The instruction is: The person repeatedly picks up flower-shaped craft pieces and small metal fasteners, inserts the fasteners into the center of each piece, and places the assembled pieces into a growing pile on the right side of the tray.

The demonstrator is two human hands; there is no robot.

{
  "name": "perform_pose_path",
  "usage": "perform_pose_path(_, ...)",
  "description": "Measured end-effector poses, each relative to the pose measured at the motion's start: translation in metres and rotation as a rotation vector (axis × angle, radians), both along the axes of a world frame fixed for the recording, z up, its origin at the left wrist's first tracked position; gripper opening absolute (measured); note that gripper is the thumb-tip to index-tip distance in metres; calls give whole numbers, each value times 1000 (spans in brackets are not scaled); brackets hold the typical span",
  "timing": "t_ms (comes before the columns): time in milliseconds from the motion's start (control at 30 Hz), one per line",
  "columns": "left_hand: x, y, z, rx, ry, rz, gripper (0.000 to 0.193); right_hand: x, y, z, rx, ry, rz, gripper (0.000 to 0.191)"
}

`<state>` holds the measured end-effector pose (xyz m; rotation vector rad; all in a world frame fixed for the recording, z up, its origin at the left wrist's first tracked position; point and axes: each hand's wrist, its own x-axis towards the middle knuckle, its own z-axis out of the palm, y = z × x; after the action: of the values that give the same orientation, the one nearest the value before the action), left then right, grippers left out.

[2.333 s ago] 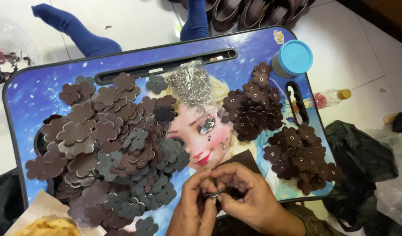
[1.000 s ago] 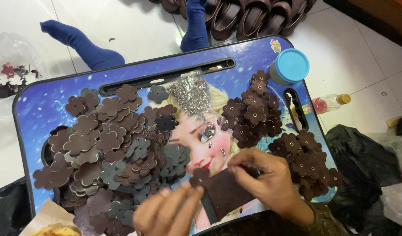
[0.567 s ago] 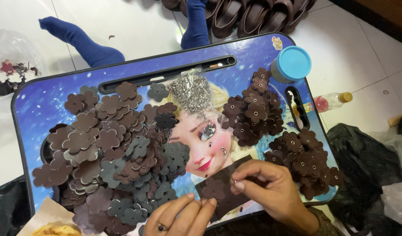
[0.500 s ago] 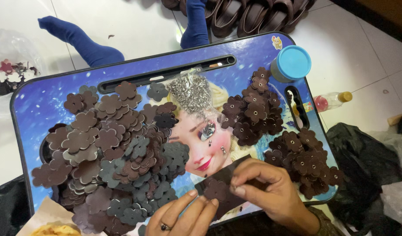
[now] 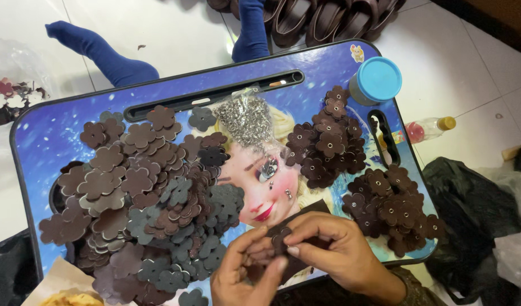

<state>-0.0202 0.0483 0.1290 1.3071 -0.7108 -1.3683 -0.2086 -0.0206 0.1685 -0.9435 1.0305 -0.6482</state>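
Both my hands meet at the near edge of a blue picture tray (image 5: 56, 122). My left hand (image 5: 244, 273) and my right hand (image 5: 335, 252) pinch a small dark brown flower-shaped leather piece (image 5: 280, 237) between their fingertips, over a dark brown pad (image 5: 306, 211). A big heap of loose brown and grey flower cut-outs (image 5: 141, 198) covers the tray's left half. Two piles of flowers with metal studs (image 5: 328, 144) (image 5: 394, 207) lie on the right. A clear bag of small silver studs (image 5: 246, 116) rests at the tray's top centre.
A blue-lidded tub (image 5: 377, 79) stands at the tray's far right corner. A small bottle (image 5: 428, 129) and black bags (image 5: 476, 209) lie right of it. Another person's blue-socked feet (image 5: 102, 54) and dark sandals (image 5: 323, 20) are beyond the tray. A bag of flowers (image 5: 11, 96) sits far left.
My left hand reached out to the heap, came back, and now both hands are together again on a flower piece over the brown pad.
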Motion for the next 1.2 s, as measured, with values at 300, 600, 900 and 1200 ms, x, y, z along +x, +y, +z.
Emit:
perform_pose_path(300,2,-9,-4,-53,-37,24,39,0,-3,2,-288,94,19,14)
perform_pose_path(600,-1,-10,2,11,81,58,36,6,-2,1,-373,183,9,15)
perform_pose_path(900,-5,-2,-7,65,27,61,34,4,-1,3,-434,197,4,17)
perform_pose_path(1200,-8,0,-31,22,110,81,38,11,2,11,-902,458,-22,27)
